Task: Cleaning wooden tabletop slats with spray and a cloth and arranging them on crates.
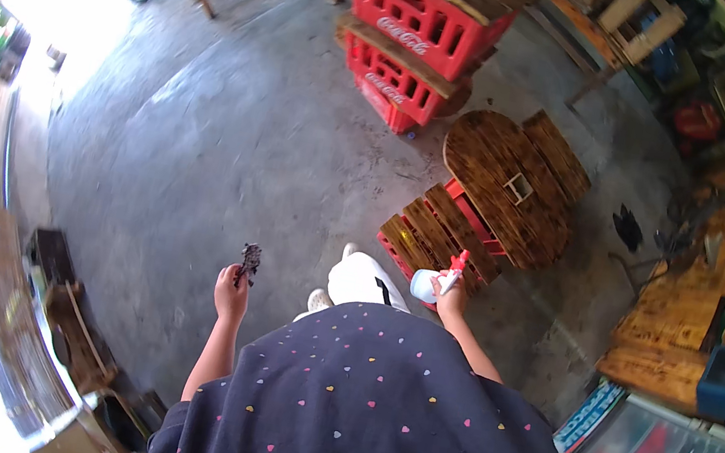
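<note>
- My two hands are well apart, each closed around one thing.
- My right hand (452, 299) grips a spray bottle (423, 285): pale, whitish body, red and white spray head, tilted to the left. It is out in front of me on my right, seen against the near edge of a slatted wooden seat (424, 237).
- My left hand (230, 293) clutches a cloth (251, 257), small, crumpled, dark with light patterning, above the grey concrete floor (200, 159).
- Counted: one bottle, one cloth, one rounded brown wooden table (489, 166), two slatted seats beside it, at least two stacked red crates (409, 16).
</note>
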Tool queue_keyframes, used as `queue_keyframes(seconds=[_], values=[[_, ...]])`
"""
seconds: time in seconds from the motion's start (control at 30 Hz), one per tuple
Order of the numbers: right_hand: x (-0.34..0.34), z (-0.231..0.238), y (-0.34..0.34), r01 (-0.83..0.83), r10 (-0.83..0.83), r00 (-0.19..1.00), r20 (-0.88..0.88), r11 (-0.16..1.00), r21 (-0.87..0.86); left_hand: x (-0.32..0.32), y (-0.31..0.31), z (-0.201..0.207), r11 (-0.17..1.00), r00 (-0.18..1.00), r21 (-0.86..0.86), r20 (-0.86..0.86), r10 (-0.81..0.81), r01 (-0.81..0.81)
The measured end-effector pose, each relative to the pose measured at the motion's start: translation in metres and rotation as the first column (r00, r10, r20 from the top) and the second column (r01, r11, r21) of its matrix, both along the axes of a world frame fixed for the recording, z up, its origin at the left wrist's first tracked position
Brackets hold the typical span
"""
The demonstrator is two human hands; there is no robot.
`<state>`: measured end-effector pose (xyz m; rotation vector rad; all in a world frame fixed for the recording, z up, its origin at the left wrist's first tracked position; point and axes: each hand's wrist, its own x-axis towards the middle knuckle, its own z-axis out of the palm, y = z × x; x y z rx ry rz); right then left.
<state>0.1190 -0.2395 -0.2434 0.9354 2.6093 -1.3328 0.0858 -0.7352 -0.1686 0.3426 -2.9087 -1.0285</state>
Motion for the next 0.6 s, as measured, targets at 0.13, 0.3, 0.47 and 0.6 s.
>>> queue_keyframes(seconds=[0.13,0.3,0.47,0.6], values=[[-0.005,-0.014,0.008,0.241,-0.247,0.968,-0.028,0.960,-0.142,-0.116,0.035,-0.009,0.982,0.982,0.030,-0.003,-0.187,0.187],[-0.049,-0.034,0.009,0.378,-0.374,0.919,-0.127,0.926,0.004,-0.237,0.108,-0.016,0.929,0.939,0.156,0.031,-0.344,0.335],[-0.090,-0.019,0.015,0.439,-0.423,0.892,-0.161,0.894,0.085,-0.315,0.175,-0.010,0.848,0.863,0.218,0.042,-0.503,0.483],[-0.124,-0.007,0.015,0.492,-0.461,0.855,-0.236,0.866,0.090,-0.358,0.223,-0.008,0.822,0.838,0.331,0.137,-0.528,0.464]])
